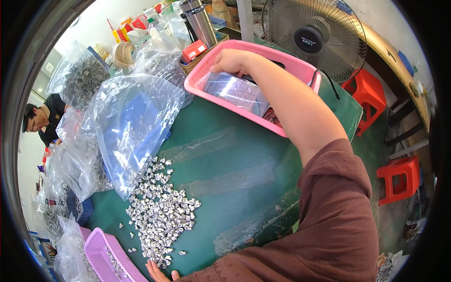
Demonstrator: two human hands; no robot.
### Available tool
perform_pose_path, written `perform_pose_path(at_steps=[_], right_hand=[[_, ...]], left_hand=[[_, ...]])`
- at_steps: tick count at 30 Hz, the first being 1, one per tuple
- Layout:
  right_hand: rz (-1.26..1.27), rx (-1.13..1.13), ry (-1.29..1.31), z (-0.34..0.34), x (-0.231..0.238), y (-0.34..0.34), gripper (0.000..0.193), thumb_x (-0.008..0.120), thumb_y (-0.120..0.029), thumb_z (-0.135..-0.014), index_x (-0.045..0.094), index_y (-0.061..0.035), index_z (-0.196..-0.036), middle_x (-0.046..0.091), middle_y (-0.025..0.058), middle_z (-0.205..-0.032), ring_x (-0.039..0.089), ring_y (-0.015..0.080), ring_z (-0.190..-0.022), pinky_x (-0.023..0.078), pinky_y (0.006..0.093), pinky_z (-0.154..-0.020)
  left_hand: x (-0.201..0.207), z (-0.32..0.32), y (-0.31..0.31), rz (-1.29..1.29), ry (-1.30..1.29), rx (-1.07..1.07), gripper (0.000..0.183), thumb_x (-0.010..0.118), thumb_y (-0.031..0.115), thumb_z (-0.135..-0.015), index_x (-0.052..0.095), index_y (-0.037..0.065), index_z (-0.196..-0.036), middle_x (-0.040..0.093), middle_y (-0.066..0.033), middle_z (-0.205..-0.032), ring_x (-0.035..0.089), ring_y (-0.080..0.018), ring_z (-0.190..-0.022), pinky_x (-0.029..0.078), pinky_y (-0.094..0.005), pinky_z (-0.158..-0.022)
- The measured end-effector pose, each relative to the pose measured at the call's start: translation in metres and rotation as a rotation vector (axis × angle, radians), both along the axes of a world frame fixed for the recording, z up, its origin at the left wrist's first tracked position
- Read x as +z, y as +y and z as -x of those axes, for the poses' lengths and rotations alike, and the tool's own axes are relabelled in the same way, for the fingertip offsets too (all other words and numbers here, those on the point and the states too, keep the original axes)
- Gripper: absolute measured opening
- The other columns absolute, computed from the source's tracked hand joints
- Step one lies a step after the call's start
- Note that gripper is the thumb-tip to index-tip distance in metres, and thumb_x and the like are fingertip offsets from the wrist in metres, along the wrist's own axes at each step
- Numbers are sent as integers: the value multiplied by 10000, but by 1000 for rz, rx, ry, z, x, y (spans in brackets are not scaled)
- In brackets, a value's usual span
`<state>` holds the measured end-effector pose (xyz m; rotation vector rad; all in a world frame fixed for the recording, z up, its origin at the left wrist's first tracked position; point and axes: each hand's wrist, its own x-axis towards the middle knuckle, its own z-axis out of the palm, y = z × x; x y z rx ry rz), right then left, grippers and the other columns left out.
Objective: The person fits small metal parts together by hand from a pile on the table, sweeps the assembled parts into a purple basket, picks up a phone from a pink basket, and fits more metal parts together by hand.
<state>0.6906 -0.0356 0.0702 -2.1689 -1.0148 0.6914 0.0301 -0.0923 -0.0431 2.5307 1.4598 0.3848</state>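
My right hand [230,61] reaches into the pink plastic basket [195,89], its fingers curled at the edge of a clear plastic bag [235,91] lying there. Part of the bag is hidden behind my forearm. At the lower edge, my left hand [158,272] rests beside a pile of small silvery metal parts [162,211], fingers apart and thumb out to the right. The pile spreads over the green tabletop [221,150]. Its far end meets the mouth of a large clear plastic bag [136,127], which lies on the table with something blue showing through.
A purple basket [101,254] with a few metal parts stands at lower left. More filled bags [84,77] line the left side, where another person [49,117] bends. At the back are a steel thermos [199,23], a fan [312,40] and red stools [399,178].
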Motion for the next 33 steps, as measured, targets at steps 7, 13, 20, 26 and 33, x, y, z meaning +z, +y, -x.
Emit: perform_pose_path(at_steps=[7,13,20,26,33], right_hand=[[-428,-96,220,-15,1,4,219,657,-190,-925,674,13,-1005,667,62,-893,613,134,-764,517,308,-705],[-681,-258,145,-30,0,4,204,636,-191,-951,652,8,-989,649,56,-876,584,130,-775,502,305,-703],[-847,-215,267,-27,7,7,175,622,-199,-963,628,-26,-940,622,18,-838,558,105,-752,490,288,-688],[-906,-177,235,-37,5,14,157,615,-194,-965,617,-39,-941,608,-1,-828,541,87,-751,472,260,-692],[-909,-161,148,-39,-4,15,157,614,-191,-968,627,-38,-935,589,-20,-809,516,71,-740,456,244,-679]], left_hand=[[-6,9,1,0,13,7,919,786,347,-712,375,39,-1474,306,-276,-1497,331,-416,-1366,274,-462,-1143],[-11,7,0,-3,-56,8,888,727,451,-778,372,30,-1474,303,-283,-1497,321,-424,-1369,266,-472,-1140],[0,-2,-2,1,-23,4,872,711,443,-797,362,25,-1477,302,-289,-1496,320,-443,-1360,261,-502,-1133],[0,-4,-4,19,-13,5,861,711,400,-801,345,18,-1480,309,-284,-1493,306,-436,-1369,248,-496,-1139],[8,-11,-11,13,-4,-6,845,700,372,-809,341,-7,-1473,311,-270,-1498,303,-428,-1369,245,-494,-1137]])
